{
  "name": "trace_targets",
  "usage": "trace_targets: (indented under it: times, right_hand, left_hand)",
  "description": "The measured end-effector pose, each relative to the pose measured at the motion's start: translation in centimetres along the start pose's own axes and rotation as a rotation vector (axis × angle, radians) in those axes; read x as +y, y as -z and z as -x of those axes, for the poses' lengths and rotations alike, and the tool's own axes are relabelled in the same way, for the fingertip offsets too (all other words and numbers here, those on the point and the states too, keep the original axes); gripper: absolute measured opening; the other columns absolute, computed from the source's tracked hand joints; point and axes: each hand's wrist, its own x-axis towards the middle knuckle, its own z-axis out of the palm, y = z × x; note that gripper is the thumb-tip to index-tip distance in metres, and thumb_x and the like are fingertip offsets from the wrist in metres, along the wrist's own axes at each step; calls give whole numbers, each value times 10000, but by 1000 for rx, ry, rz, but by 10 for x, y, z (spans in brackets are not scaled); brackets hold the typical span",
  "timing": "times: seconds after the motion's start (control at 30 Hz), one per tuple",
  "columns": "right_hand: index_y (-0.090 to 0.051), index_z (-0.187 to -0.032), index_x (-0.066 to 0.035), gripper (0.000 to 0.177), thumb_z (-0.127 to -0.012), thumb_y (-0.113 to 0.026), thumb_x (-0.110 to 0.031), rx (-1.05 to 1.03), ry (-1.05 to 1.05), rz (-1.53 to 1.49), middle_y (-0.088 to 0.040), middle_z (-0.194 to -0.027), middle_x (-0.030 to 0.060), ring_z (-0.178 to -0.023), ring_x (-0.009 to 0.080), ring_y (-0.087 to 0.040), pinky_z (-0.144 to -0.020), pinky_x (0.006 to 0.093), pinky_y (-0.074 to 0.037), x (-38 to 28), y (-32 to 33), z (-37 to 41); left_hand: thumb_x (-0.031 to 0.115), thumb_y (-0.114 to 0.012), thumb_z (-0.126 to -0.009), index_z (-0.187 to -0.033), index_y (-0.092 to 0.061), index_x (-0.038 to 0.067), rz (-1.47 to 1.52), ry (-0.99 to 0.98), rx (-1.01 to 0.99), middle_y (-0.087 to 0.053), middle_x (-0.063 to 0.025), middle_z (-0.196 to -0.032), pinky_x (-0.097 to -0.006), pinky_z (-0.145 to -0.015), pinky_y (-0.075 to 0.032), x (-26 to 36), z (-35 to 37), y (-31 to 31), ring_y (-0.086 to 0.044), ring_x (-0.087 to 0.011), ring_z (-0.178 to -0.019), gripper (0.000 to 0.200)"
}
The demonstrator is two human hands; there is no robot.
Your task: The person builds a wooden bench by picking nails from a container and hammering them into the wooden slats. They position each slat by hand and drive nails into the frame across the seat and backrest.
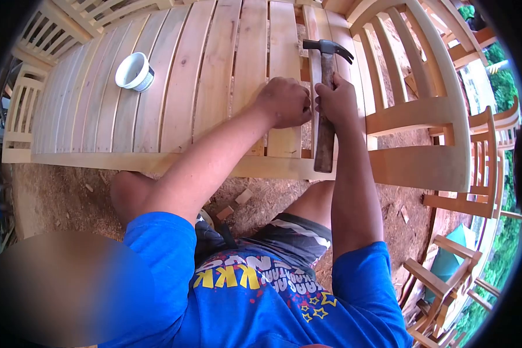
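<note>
Near the front edge of the slatted bench (174, 87), the claw hammer (325, 145) is clamped mid-handle by the right hand (337, 101) (stiff, head-heavy, probably better gripped lower down) while the left hand (284, 103) is pinched shut on a slat (284, 35), contents not visible tbh.

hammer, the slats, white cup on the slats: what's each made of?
The hammer has a dark, dull metal claw head and a brown handle that looks like worn wood. The slats are pale bare wood with visible grain, seemingly unvarnished. The white cup is smooth with a dark band; plastic or ceramic, cannot tell.
</note>
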Motion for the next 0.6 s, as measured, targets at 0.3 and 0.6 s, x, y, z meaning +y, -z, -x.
trace_targets:
  times: [0.3, 0.6]
  right_hand:
    - [-582, -1504, 30, 596, -938, -711, -107, 222, 290, 322, -739, -1228, 326, -1140, 462, -750, -1009, 497, -590, -33, 27, 106]
    - [-611, -1546, -86, 626, -938, -716, 18, -68, 593, 470, -711, -1146, 173, -911, 400, -755, -766, 486, -620, -42, 71, 216]
  left_hand:
    - [321, -656, -857, -741, -757, 106, 61, -22, 141, -763, -153, -828, -511, -773, -615, -3, 3, -4, -745, -375, -781, 265]
    - [341, -700, -817, -800, -801, 120, 262, -123, 341, -787, -152, -857, -497, -827, -625, -15, 10, -11, -778, -378, -856, 243]
